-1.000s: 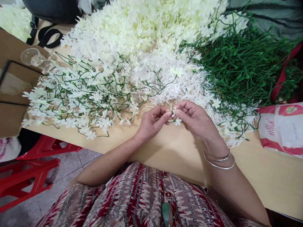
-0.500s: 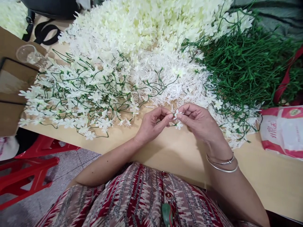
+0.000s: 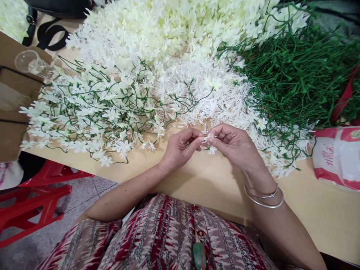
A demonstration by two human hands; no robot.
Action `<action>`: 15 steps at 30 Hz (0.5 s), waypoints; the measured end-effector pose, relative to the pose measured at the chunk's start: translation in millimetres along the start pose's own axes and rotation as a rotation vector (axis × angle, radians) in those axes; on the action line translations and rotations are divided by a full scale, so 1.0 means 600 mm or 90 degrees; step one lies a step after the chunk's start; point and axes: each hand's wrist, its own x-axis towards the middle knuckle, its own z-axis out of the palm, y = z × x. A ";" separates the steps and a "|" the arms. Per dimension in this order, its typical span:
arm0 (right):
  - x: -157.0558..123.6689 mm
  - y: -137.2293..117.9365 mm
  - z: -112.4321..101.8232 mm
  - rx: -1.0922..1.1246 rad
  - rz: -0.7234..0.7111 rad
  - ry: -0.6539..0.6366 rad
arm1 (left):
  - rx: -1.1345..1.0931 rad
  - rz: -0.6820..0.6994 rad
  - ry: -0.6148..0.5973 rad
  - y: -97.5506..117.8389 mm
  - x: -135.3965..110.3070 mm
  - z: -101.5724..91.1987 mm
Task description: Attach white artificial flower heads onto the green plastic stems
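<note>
White flower [image 3: 207,138], seemingly, between clamped fingers [image 3: 196,143] of left hand [image 3: 180,149] and right hand [image 3: 235,146]

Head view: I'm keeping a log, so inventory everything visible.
flower piece: 1, white, between fingertips
lower blossom: 1, white, below fingertips
stemmed flowers: many, white-green, left
loose blossoms: many, cream, back
spiky pieces: many, white, centre
stems: many, green, back right
table: 1, beige, beneath hands
packet: 1, white-red, right
flat strap: 1, red, right
cloth: 1, grey, back right
cup: 1, clear, left
cardboard box: 1, brown, left
bag: 1, black, back left
looped strap: 1, black, beside bag
stools: count unclear, red, lower left
floor: 1, grey, lower left
shirt: 1, red patterned, bottom
pendant: 1, green, shirt front
bangle bands: 2, silver, right wrist
left hand: 1, bare, centre
right hand: 1, bare, centre
</note>
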 end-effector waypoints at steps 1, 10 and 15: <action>0.000 0.000 0.000 -0.001 0.003 -0.002 | 0.001 -0.002 -0.003 0.000 0.001 -0.001; 0.004 0.011 0.000 0.048 -0.006 -0.005 | -0.070 0.013 -0.012 0.002 0.004 0.003; 0.007 0.019 -0.008 0.145 -0.043 0.034 | -0.010 0.208 0.221 0.029 0.016 -0.038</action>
